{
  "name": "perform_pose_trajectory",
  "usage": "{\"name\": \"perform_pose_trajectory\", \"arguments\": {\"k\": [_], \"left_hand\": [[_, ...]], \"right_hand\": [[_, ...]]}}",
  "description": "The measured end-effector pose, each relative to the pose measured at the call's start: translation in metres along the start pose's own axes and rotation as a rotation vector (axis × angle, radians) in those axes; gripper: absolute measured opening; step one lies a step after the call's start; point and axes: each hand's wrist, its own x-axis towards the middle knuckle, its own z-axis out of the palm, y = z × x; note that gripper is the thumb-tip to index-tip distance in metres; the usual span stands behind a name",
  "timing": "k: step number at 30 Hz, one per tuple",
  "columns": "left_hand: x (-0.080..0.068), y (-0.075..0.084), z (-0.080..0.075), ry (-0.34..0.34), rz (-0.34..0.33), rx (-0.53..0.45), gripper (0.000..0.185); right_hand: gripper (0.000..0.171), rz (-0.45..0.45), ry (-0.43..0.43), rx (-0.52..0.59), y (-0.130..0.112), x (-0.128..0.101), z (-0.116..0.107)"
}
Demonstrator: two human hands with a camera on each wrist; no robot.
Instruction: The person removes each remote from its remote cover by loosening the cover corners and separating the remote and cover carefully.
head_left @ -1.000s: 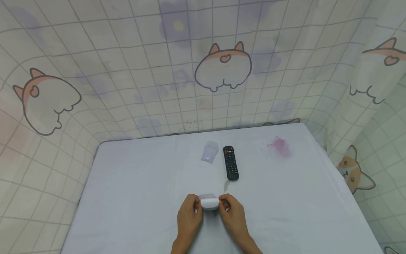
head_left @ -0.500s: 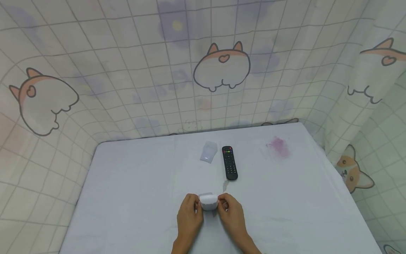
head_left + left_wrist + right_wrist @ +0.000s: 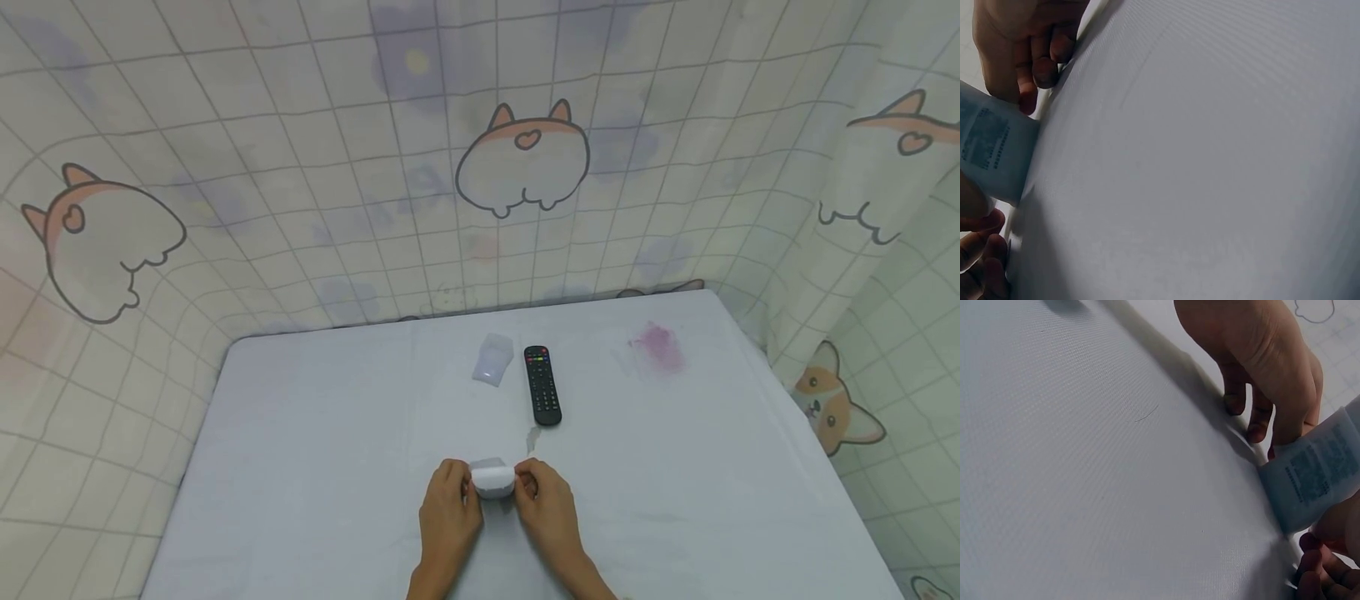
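A small white packet [image 3: 492, 483] is held low over the front middle of the table. My left hand [image 3: 450, 512] pinches its left edge between thumb and fingertips. At the opposite edge, the fingertips of my right hand [image 3: 547, 508] pinch it the same way. A pale see-through strip shows behind the packet's white top edge in the head view. Up close in the left wrist view, the packet [image 3: 1000, 150] looks bluish and carries dark printing. The right wrist view shows the packet's printed side [image 3: 1313, 478] too, with a hand at either edge.
A black remote control [image 3: 543, 386] lies beyond the right hand on the white-covered table [image 3: 315, 467]. To its left is a small clear plastic bag [image 3: 493, 360]. A pink stain [image 3: 662, 346] marks the cloth at the back right. A patterned curtain [image 3: 322, 192] surrounds the table.
The packet's white face tipped upward half a second ago, covering most of the pale strip behind; now it has tipped back and the strip shows again. Both hands keep their pinch.
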Motion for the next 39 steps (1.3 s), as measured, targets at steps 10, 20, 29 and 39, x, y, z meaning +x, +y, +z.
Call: {"name": "perform_pose_trajectory", "arguments": {"k": [10, 20, 29, 39], "left_hand": [[0.0, -0.003, 0.0, -0.018, 0.027, 0.0, 0.023], [-0.003, -0.004, 0.001, -0.015, -0.036, -0.036, 0.022], [-0.003, 0.0, 0.0, -0.016, -0.045, -0.06, 0.017], [-0.003, 0.001, -0.001, 0.055, 0.044, -0.129, 0.012]], "right_hand": [[0.013, 0.022, -0.027, -0.01, -0.002, 0.001, -0.001], [0.005, 0.154, -0.115, 0.067, -0.005, 0.004, -0.007], [0.017, 0.251, -0.251, 0.295, -0.009, 0.004, -0.018], [0.042, 0.454, -0.404, 0.545, -0.016, 0.002, -0.028]]}}
